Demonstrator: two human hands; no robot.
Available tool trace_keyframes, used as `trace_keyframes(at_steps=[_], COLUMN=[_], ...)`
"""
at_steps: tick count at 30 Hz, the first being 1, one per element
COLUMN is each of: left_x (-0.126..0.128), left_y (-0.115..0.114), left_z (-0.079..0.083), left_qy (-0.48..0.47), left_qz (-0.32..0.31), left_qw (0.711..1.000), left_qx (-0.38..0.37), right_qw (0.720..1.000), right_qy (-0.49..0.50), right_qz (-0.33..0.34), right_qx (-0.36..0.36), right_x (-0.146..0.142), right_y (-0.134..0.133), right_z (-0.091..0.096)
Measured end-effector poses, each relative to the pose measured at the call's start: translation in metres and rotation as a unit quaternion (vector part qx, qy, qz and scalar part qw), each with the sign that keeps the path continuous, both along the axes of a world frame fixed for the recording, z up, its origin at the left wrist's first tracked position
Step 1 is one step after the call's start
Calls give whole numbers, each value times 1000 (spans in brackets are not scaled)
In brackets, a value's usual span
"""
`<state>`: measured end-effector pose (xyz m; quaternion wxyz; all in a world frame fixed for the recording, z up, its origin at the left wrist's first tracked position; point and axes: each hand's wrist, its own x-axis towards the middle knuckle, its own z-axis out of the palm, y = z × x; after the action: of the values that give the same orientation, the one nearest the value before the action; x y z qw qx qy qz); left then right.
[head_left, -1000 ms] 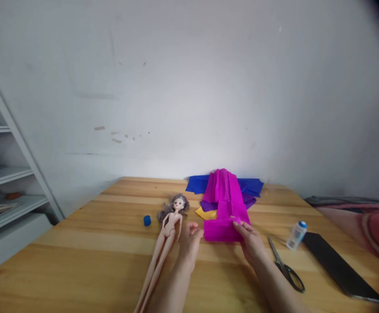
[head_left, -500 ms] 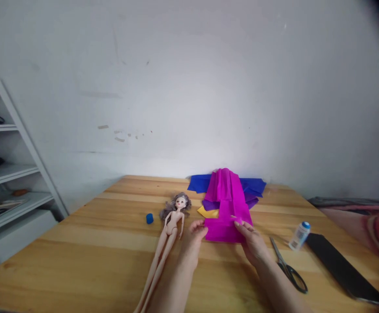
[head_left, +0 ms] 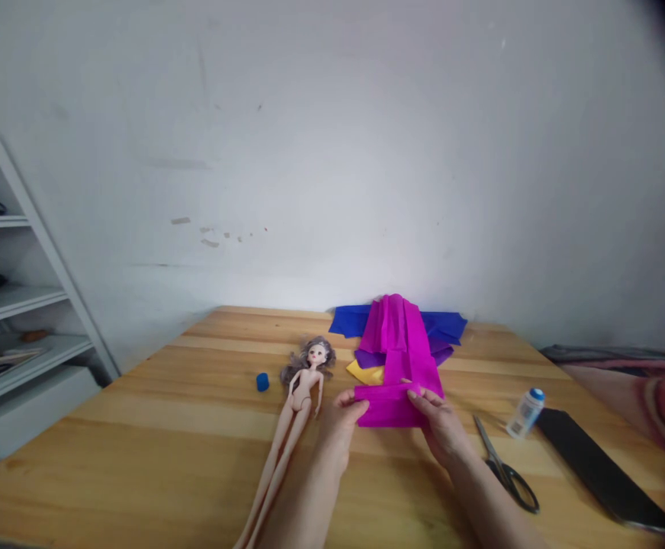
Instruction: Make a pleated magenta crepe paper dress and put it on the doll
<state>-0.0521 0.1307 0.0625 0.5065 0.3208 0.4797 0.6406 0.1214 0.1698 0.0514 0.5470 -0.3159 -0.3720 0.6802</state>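
Observation:
Between my hands is a rectangular piece of magenta crepe paper (head_left: 390,407), with a fold line running along its upper part. My left hand (head_left: 339,419) pinches its left end between thumb and fingers. At the right end my right hand (head_left: 436,419) grips it near the upper corner, thumb on top. Just behind lies more magenta crepe paper (head_left: 395,328), pleated at the top and spread over blue (head_left: 349,321), purple and yellow sheets (head_left: 365,372). An undressed doll (head_left: 303,381) with greyish hair lies on its back, left of my left forearm.
On the wooden table (head_left: 155,442) sits a small blue cap-like piece (head_left: 262,382) left of the doll. Black-handled scissors (head_left: 504,469), a blue-topped bottle (head_left: 525,414) and a long black flat object (head_left: 604,469) lie or stand to the right. Shelves (head_left: 24,297) stand far left.
The held magenta piece has shifted slightly left and its upper edge looks straighter, with a fold along it. Both hands keep hold of it.

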Motion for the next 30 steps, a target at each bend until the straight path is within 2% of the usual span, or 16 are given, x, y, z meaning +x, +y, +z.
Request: trace_keyframes(at_steps=[7, 12, 20, 30], left_x=[-6, -10, -12, -13], left_y=[5, 9, 10, 8], left_z=[-5, -13, -15, -9], left_qy=[-7, -19, -20, 7], left_qz=[2, 18, 29, 55], left_qw=[1000, 1000, 999, 998], left_qx=[5, 16, 8, -16], right_qw=[998, 998, 999, 994], right_qy=[50, 23, -20, -86], right_qz=[-31, -38, 27, 26], right_qx=[-37, -44, 24, 55], right_x=[-2, 0, 2, 2], right_y=[5, 8, 1, -3], right_z=[-5, -8, -2, 4])
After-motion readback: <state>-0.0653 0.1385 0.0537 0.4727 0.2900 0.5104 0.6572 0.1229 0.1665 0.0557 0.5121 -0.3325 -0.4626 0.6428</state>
